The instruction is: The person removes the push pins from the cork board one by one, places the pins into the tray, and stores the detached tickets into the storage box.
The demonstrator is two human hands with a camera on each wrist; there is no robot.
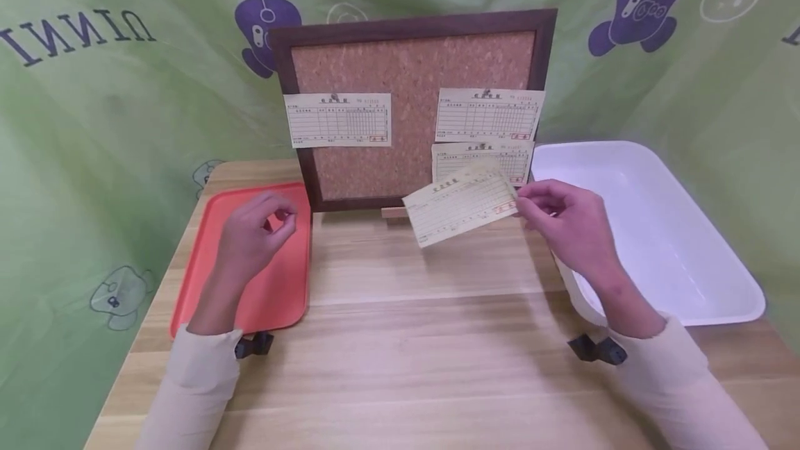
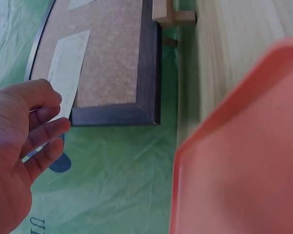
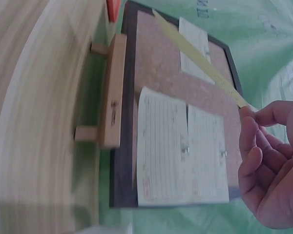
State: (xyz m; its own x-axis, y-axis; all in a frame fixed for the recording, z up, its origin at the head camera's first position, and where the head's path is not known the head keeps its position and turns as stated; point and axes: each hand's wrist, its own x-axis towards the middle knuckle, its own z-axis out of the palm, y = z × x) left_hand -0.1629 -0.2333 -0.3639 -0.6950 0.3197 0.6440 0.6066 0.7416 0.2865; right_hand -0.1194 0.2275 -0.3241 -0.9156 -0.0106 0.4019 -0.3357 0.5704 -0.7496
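Observation:
My right hand [image 1: 571,224] pinches the right edge of a paper receipt slip [image 1: 459,207] between thumb and fingers. The slip is tilted in front of the corkboard [image 1: 369,172], overlapping a pinned receipt [image 1: 481,153] at the lower right. In the right wrist view the held slip [image 3: 200,61] shows nearly edge-on. Above the lower-right receipt is another pinned receipt [image 1: 487,115]; a third receipt [image 1: 340,120] is pinned at the left side. Over the red tray [image 1: 281,290] hovers my left hand [image 1: 253,235], its fingers loosely bent, with nothing visible in them.
The dark-framed board leans on a small wooden stand [image 1: 394,212] at the back of the wooden table [image 1: 400,367]. A white plastic bin [image 1: 662,228] stands to the right. Green printed cloth [image 1: 125,123] hangs behind.

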